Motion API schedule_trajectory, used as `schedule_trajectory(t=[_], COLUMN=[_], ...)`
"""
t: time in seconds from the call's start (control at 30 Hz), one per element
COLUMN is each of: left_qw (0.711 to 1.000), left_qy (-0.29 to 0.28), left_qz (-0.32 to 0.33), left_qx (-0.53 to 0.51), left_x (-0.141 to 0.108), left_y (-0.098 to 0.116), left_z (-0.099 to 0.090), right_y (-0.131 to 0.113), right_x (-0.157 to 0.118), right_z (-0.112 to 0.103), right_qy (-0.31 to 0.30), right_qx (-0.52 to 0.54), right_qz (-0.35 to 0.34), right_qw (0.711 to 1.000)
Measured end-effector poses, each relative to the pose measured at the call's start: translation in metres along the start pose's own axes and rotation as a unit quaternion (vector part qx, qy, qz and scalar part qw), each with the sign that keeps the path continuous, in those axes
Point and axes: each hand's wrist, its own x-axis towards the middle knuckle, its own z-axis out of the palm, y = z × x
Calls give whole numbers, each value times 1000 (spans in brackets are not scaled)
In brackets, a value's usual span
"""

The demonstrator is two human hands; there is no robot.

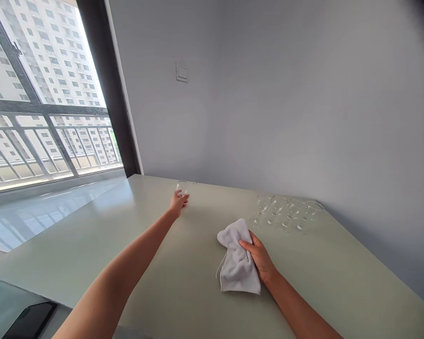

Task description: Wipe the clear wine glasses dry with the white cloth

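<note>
Transparent glass (182, 185) is sitting near the far edge of the table, just left of the frame's center; its rim is showing above the fingers, its lower part is hiding behind them. Left hand (177, 203) appears to be gripping it low, fingers curling around. My read: the low hold is keeping fingers off the rim. Can't tell whether the base is touching the table.

White cloth (237, 256) is hanging from the right hand (263, 256), lower center-right of frame. That hand is closing on the cloth's right edge, thumb lying on top; the edge pinch is probably why the rest is draping loose to the left.

Four stemmed glasses (280, 206) are standing close together, right of center, near the wall (304, 103). Likely reason for the spot: being grouped by the wall is keeping them out of the arms' way. Exact bases are blurring into the tabletop.

Table (183, 292) is filling the lower frame, carrying all the glassware. Dark phone-like slab (30, 320) is lying bottom left, on a separate lower surface. Window (45, 61) is taking up the upper left, throwing reflections on the floor. Wall switch (182, 72) is sitting top center.
</note>
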Motion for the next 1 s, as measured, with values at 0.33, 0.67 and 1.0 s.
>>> schedule_trajectory(t=[0.33,0.67,1.0], left_qw=[910,853,767], left_qy=[-100,-124,-136], left_qz=[219,300,456], left_qx=[337,410,430], left_x=[-121,-160,-166], left_y=[-3,-13,-12], left_z=[50,50,45], right_y=[-16,-13,-10], right_x=[-14,-42,-39], right_z=[1,35,30], right_qy=[154,-95,-184], right_qx=[-82,-310,-285], right_qz=[-163,-202,-92], right_qw=[971,924,936])
